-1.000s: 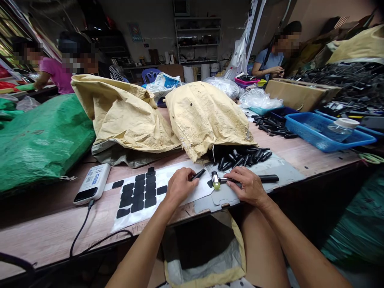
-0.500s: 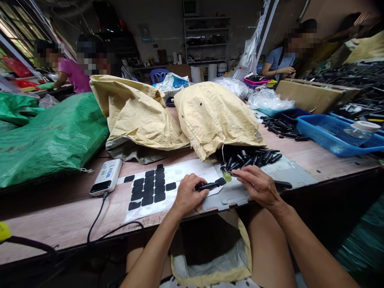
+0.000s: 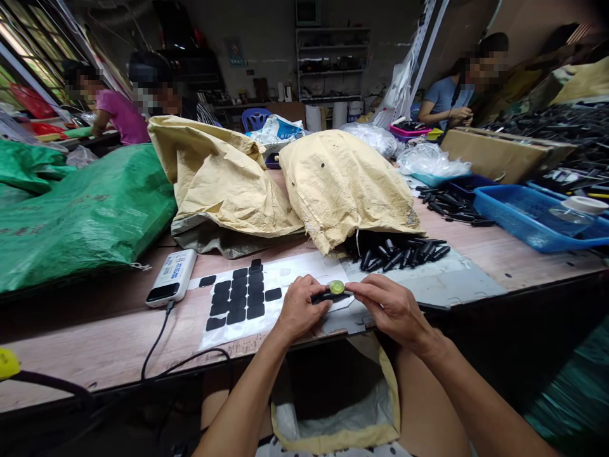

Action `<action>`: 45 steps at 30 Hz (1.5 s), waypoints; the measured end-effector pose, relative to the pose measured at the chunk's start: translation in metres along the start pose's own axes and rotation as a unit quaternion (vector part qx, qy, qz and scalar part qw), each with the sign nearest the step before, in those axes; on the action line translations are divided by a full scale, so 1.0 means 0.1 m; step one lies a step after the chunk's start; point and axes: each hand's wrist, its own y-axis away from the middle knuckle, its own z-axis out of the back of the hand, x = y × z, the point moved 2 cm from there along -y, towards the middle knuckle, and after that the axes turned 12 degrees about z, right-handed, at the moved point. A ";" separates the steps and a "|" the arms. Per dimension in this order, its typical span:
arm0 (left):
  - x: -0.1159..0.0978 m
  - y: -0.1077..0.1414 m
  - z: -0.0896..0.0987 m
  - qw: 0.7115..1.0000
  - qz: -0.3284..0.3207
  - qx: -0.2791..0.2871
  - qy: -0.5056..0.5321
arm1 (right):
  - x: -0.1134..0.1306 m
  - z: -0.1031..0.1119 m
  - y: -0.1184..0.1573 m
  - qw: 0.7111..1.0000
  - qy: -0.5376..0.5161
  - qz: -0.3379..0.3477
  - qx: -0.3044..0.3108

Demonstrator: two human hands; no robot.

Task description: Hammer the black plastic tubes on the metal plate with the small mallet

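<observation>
My left hand (image 3: 304, 303) is closed around a slim black rod-shaped part (image 3: 329, 296) above the table's front edge. A small round yellow-green piece (image 3: 337, 287) sits over that part, between my two hands. My right hand (image 3: 392, 306) pinches at the right side of the round piece with thumb and fingers; what lies behind it is hidden. Left of my left hand, a white sheet (image 3: 280, 327) bears rows of black rounded-square pieces (image 3: 236, 292). Beyond my right hand is a heap of black tubes (image 3: 404, 254) on a grey board (image 3: 457, 273).
Two cream sacks (image 3: 349, 190) and a green sack (image 3: 90, 216) stand along the table. A white power bank (image 3: 172, 276) with a cable lies at left, a blue tray (image 3: 533, 222) at right. An open bag (image 3: 335, 441) rests at my lap. Several people sit farther back.
My right hand has moved left, bringing the yellow-green round piece over the black part in my left hand. My left hand stays nearly in place. The view has shifted slightly.
</observation>
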 end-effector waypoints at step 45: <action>0.03 0.00 0.00 0.995 0.022 -0.065 0.067 | -0.65 0.10 0.27 0.998 0.040 -0.019 0.034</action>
